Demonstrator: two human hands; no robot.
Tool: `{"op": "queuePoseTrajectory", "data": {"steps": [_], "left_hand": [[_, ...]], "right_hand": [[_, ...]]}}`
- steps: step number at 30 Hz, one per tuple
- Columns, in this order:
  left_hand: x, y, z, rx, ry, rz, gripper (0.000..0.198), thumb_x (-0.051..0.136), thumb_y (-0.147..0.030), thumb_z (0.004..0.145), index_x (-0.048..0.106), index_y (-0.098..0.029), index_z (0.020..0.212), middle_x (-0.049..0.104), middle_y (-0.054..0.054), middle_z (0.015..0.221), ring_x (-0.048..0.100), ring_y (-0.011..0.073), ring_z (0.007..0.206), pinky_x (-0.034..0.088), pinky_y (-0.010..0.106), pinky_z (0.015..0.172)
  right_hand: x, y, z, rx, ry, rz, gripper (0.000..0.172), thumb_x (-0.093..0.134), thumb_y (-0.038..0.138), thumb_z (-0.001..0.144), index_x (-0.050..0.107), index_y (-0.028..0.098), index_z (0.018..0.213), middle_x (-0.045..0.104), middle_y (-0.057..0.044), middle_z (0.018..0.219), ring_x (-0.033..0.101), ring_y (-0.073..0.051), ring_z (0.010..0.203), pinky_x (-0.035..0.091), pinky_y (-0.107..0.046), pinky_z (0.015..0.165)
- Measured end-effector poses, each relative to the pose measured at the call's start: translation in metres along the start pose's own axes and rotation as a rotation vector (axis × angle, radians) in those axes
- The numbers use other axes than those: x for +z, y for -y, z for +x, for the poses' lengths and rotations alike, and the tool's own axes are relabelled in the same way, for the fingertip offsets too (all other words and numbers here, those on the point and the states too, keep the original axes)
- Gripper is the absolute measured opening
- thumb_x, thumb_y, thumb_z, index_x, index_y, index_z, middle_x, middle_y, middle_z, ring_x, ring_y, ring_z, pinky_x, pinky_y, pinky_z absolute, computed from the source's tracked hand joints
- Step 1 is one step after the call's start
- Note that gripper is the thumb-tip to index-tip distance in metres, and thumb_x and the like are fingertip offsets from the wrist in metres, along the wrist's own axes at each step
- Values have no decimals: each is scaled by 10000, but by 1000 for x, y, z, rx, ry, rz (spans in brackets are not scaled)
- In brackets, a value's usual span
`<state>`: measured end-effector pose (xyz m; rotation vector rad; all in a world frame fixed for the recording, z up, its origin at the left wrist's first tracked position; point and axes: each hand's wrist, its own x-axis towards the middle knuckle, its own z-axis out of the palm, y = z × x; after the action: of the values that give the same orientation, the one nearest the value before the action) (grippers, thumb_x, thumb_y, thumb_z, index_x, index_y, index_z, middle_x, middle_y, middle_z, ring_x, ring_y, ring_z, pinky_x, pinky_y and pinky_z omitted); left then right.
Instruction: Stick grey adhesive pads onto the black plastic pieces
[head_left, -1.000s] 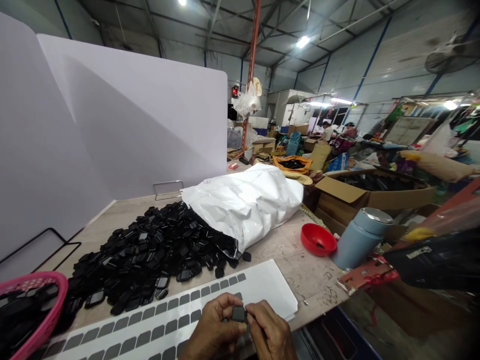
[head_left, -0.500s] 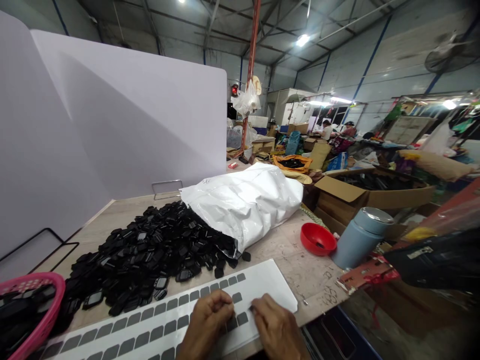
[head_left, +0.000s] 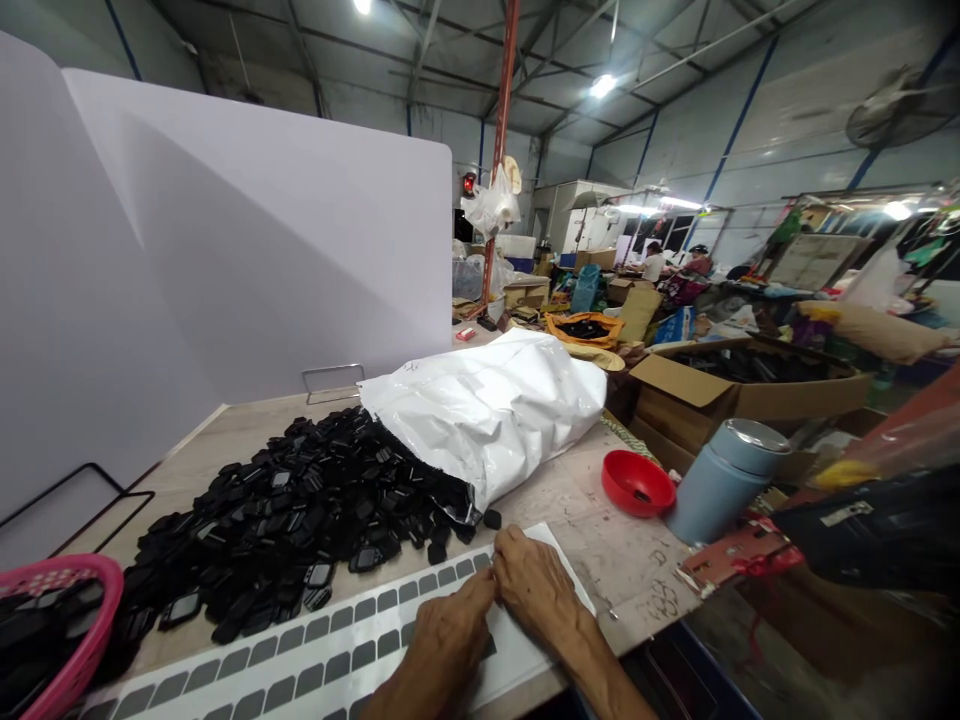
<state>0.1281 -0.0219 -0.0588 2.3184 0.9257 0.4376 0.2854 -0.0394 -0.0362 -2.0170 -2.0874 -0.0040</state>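
A white sheet (head_left: 360, 625) with rows of grey rounded patches lies along the table's front. My left hand (head_left: 450, 635) is over its right part, fingers closed, the tips near the end of the top row. Touching it or almost so, my right hand (head_left: 529, 575) rests at the sheet's upper right edge with bent, closed fingers. What either hand pinches, if anything, is too small to see. Behind the sheet a heap of small black pieces (head_left: 300, 510) spills from a white plastic bag (head_left: 499, 400).
At the lower left is a pink basket (head_left: 112, 610) of black pieces. A red bowl (head_left: 637, 482) and a blue-grey flask (head_left: 724, 480) stand at the right, beside an open cardboard box (head_left: 795, 400). White panels (head_left: 300, 240) rise behind the table. Two people are far back.
My right hand has moved up and left to the sheet's top edge. My left hand has shifted slightly right, and the two hands now meet or nearly meet.
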Motion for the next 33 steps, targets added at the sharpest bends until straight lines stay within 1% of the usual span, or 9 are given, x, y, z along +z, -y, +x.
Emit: {"op": "queuePoseTrajectory", "data": {"steps": [2,7,12,17,22,25,28,31,33], "left_hand": [[2,0,2,-7,51,117,597,401,-9,734,589,-326,1204,558,15,1362,677,252,882,438,291,632],[-1,-8,4,-13,121,322,471,436,-57,750,628,-290,1111,586,8,1329,690,248,800,458,292,582],[-4,-9,3,31,165,374,515,421,-35,741,592,-299,1148,589,-12,1322,689,206,804,452,261,572],[-1,-5,7,26,185,391,484,426,-38,738,614,-291,1106,580,-1,1329,688,196,767,453,260,555],[0,-5,10,26,173,386,522,429,-35,729,595,-286,1156,610,26,1288,692,236,776,466,290,563],[-2,-5,9,39,163,372,480,438,-25,714,622,-243,1101,655,60,1201,692,248,760,466,296,571],[-2,-6,7,62,131,342,464,453,-20,708,623,-241,1079,674,55,1153,688,230,750,464,278,574],[0,-5,2,85,82,310,449,457,-5,711,617,-243,1056,679,37,1126,683,200,779,467,245,594],[-1,-2,-2,88,41,298,410,434,20,724,621,-224,996,693,28,1012,674,174,790,473,222,628]], "right_hand": [[-1,-3,2,-15,19,15,174,426,108,896,564,207,860,645,-23,851,633,-176,729,329,-284,611],[1,-8,6,-1,58,43,176,426,144,903,580,209,849,658,-20,850,635,-178,760,323,-288,632],[2,-5,8,28,69,72,213,387,131,906,593,180,892,663,-67,894,630,-199,772,304,-301,632],[-7,-7,11,-3,95,155,182,441,145,856,603,199,793,675,-33,815,618,-171,735,294,-279,623],[-9,-8,16,19,99,254,145,477,144,791,613,182,759,671,-53,797,589,-180,710,300,-278,632],[-10,-6,19,48,93,352,123,493,155,764,599,179,706,630,-30,716,547,-168,668,301,-272,620],[-17,-2,19,40,93,516,155,505,203,773,546,188,624,534,27,615,496,-134,627,309,-239,593],[-25,0,14,29,80,693,189,488,278,819,515,196,651,449,55,600,453,-116,614,325,-209,577],[-28,-1,7,55,67,782,204,467,323,844,496,200,684,405,57,609,420,-114,605,328,-206,563]]}}
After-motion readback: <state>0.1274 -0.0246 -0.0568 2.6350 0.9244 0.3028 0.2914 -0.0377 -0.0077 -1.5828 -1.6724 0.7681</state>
